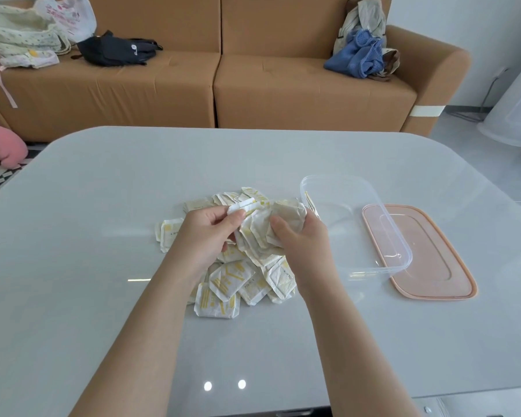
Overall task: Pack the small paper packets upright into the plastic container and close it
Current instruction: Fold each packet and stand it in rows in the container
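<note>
From my remote seat I read this as gathering. The loose packets (226,283) lie heaped in the middle of the table (97,212), spilling toward lower centre, so both hands can pick from one place.

Left of centre, the left hand (206,233) has its fingers curled, and thumb and forefinger pinch one packet (243,205) by its edge. I judge it is being squared up to join the others.

Just right of it, the right hand (303,240) curls round a fanned bunch (286,213), thumb on the front face. The bunch is held on edge, probably so that it can go in upright as one lot.

Further right the clear box (405,251) stands open, close to that hand. A few packets seem to stand at its upper-left end. The pink lid (439,266) lies flat at the box's right side, out of the way until closing. I cannot tell whether box and lid touch.

The packets are small, squarish, of white paper with yellow print and crimped borders. Many are creased, so I expect them to flop and slide apart unless pressed together.
</note>
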A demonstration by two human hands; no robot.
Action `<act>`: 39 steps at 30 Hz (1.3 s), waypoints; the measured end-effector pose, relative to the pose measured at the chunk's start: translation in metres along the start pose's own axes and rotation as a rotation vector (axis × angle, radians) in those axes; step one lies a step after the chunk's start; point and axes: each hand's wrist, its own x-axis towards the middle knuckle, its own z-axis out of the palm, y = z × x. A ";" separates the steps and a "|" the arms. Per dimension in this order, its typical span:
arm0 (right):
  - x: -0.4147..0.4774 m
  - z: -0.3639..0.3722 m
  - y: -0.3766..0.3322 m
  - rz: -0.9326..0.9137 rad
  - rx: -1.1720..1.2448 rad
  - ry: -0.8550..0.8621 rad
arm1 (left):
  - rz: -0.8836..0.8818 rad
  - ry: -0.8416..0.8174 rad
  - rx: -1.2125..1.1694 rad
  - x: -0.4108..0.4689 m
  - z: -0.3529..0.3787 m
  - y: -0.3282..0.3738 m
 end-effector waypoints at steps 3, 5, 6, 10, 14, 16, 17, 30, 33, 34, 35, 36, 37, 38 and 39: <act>0.001 0.000 0.003 0.049 0.071 0.022 | 0.001 0.005 -0.041 0.000 0.000 0.002; 0.001 0.000 0.003 0.114 0.196 0.008 | 0.019 -0.029 -0.045 -0.001 0.002 0.004; 0.001 0.000 0.002 0.146 0.259 -0.012 | 0.032 -0.045 -0.042 -0.001 0.002 0.004; 0.000 0.002 0.000 0.184 0.327 -0.154 | 0.055 0.013 -0.016 -0.002 0.003 0.003; -0.002 0.005 0.000 0.213 0.260 -0.278 | 0.067 0.089 -0.028 -0.003 0.004 0.004; -0.002 0.005 0.000 0.202 0.204 -0.309 | 0.068 0.097 -0.029 -0.005 0.006 0.005; -0.003 0.005 0.000 0.196 0.185 -0.316 | 0.067 0.103 -0.025 -0.005 0.006 0.006; 0.003 0.003 0.010 0.242 0.271 -0.195 | -0.020 -0.028 -0.001 0.000 0.004 0.003; 0.003 0.006 0.010 0.194 0.187 -0.173 | -0.071 -0.001 -0.054 0.000 0.006 0.003; 0.003 0.007 0.010 0.164 0.129 -0.156 | -0.090 0.015 -0.075 0.001 0.006 0.002; 0.002 0.007 0.009 0.135 0.081 -0.145 | -0.098 0.022 -0.078 0.001 0.006 0.002; 0.002 0.008 0.008 0.113 0.048 -0.136 | -0.098 0.022 -0.071 0.000 0.005 0.002; 0.001 0.008 0.009 0.095 0.028 -0.130 | -0.096 0.017 -0.064 0.000 0.004 0.001; 0.001 0.008 0.008 0.083 0.020 -0.123 | -0.096 0.011 -0.063 0.000 0.004 0.000; 0.001 0.008 0.009 0.076 0.029 -0.119 | -0.098 0.004 -0.060 0.000 0.004 0.000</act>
